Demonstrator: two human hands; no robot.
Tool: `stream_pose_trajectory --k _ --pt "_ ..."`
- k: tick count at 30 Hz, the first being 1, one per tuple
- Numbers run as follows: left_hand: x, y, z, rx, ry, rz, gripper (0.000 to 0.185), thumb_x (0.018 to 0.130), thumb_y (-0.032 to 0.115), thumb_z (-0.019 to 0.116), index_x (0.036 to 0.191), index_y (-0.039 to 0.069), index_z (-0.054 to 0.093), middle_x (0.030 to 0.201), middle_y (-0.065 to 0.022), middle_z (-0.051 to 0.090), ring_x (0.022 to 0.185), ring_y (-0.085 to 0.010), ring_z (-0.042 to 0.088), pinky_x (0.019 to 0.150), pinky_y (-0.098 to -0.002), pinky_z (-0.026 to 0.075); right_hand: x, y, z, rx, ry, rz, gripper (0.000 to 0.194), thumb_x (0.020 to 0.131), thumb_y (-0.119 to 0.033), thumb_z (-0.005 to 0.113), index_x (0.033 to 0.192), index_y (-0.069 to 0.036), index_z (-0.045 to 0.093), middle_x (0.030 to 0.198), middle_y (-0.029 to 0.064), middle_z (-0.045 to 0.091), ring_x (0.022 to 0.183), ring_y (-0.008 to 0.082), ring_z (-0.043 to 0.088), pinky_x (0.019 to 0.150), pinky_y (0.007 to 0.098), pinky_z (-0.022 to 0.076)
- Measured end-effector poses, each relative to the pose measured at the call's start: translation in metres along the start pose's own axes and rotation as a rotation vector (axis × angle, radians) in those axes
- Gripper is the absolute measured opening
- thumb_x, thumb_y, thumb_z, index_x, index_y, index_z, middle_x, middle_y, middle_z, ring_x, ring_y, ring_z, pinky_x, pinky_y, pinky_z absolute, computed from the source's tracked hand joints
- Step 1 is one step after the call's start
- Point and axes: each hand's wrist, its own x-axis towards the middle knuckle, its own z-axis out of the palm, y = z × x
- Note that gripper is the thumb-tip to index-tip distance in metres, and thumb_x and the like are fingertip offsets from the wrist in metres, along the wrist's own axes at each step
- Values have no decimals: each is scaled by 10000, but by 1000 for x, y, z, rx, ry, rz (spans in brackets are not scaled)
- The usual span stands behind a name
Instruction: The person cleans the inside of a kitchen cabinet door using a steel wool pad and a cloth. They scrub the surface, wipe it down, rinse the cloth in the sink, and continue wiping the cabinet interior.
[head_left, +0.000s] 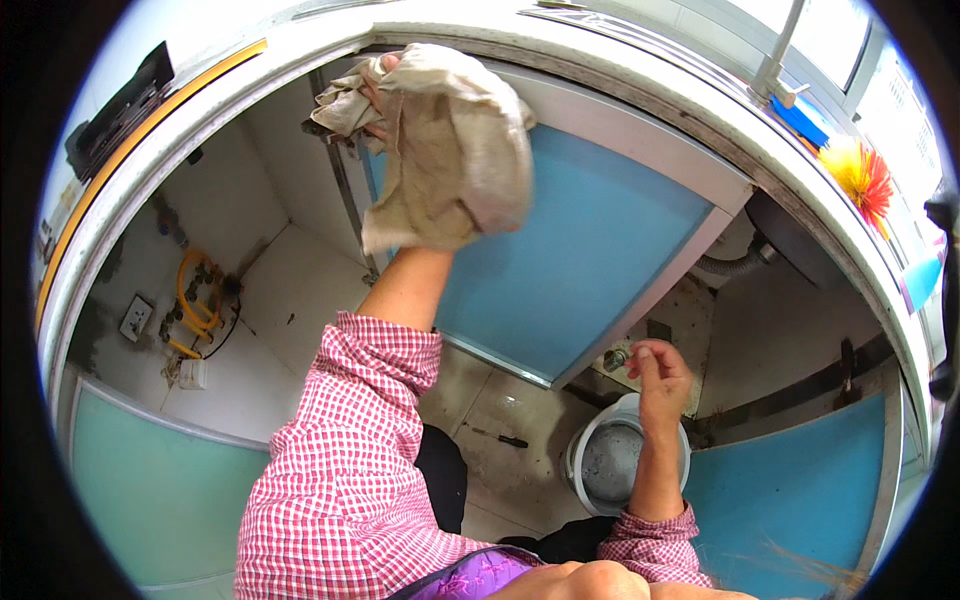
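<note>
My left hand is wrapped in a beige cloth, pressed near the top corner of a blue cabinet door panel with a metal frame. Only a few of its fingers show at the folds, and the cloth hangs loosely over the wrist. Above a white plastic bucket, which holds greyish water, my right hand has its fingers curled together. A small greenish, shiny object appears at those fingertips; whether they grip it cannot be told.
Yellow hoses and a wall socket are inside the left cabinet. A screwdriver lies on the tiled floor. A grey corrugated drain hose runs at right. Open door panels flank both sides; the countertop edge curves above.
</note>
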Motion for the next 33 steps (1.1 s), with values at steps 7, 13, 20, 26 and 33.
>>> stream_pose_trajectory --k 7,13,20,26,33 --pt "-74 107 13 -10 -8 304 619 936 389 502 1475 142 321 1554 -140 266 1435 -257 275 1102 -645 153 -4 11 8 -34 -142 107 94 924 -90 625 942 -3 653 872 20 653 722 89 620 618 213 473" --pt "-110 161 -12 1 -34 880 497 852 330 560 1305 128 584 1474 -82 436 1345 -215 430 1157 -499 185 -4 16 6 -10 -136 96 99 911 -64 611 966 8 648 892 55 671 726 112 627 637 236 501" --pt "-102 159 -17 -490 -286 1063 617 623 452 666 1188 203 675 1270 42 598 1187 -158 553 1148 -448 282 6 29 15 -192 -151 36 134 879 -65 611 1001 -9 603 881 72 632 675 142 590 603 265 480" --pt "-146 89 -12 -728 -535 1362 543 670 442 684 1103 114 673 1262 -5 584 1238 -226 515 1037 -354 408 4 34 -6 -226 -140 -102 65 727 8 545 743 32 605 678 41 578 656 96 521 569 278 432" --pt "-259 -53 -29 -668 -982 1557 100 803 226 568 840 185 652 911 44 612 840 -116 612 673 -305 465 -20 23 -7 -587 -219 43 113 825 -40 623 816 71 646 650 102 604 595 120 562 535 291 423"
